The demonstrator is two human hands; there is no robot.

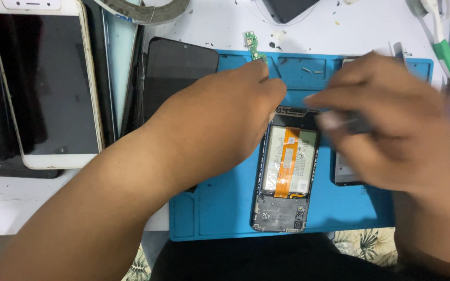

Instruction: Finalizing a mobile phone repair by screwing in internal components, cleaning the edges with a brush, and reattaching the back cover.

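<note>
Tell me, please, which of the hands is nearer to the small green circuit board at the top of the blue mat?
The left. The left hand has its fingertips just below the green circuit board, almost touching it. The right hand is blurred and sits farther right, over the opened phone.

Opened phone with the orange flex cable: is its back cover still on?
No. The opened phone on the blue silicone mat shows its bare battery and orange flex cable.

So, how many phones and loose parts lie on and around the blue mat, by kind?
Opened phone with orange flex: 1
Closed phones, white and black: 2
Small green circuit board: 1
Total: 4
</note>
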